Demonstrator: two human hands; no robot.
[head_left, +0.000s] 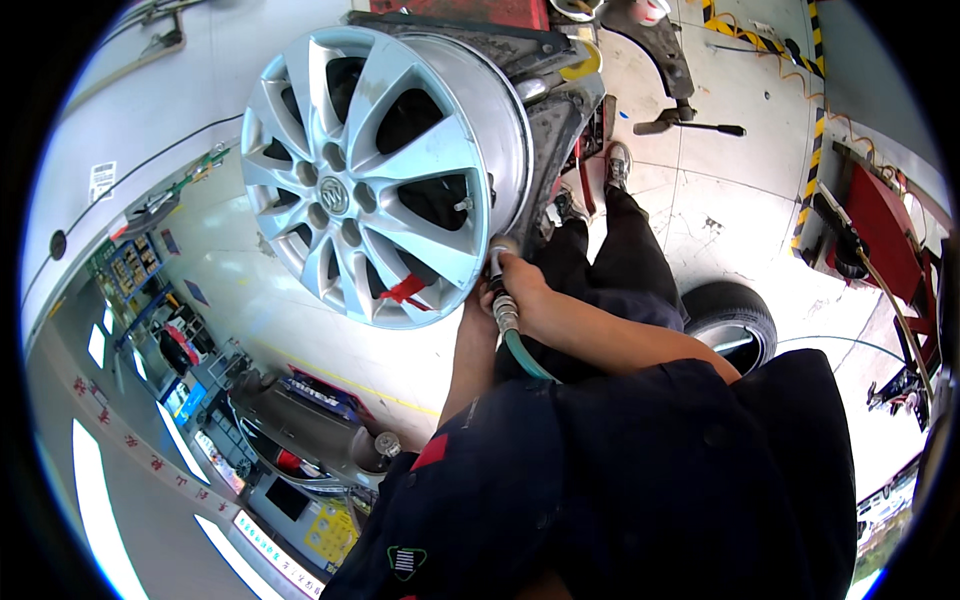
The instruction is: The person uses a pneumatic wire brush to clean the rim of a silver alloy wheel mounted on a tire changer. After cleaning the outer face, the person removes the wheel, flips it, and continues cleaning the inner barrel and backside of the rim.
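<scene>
A silver alloy wheel rim (425, 165) without a tyre stands tilted on the dark metal of a machine (570, 115), its spokes facing left. A red strip (405, 290) is tied round one of its lower spokes. My right hand (525, 283) is closed round a hose-fed air tool (497, 265), whose rounded head is at the rim's lower right edge. From its metal coupling a green hose (525, 358) runs down toward my body. My left hand (478, 312) is by the tool, under the rim's edge; its fingers are mostly hidden.
A black tyre (765, 325) lies on the floor at my right. Further off stand a dark machine arm (650, 45) and a red machine (880, 230). Yellow-black tape (808, 185) marks the floor. A dark car bumper (300, 430) is at lower left.
</scene>
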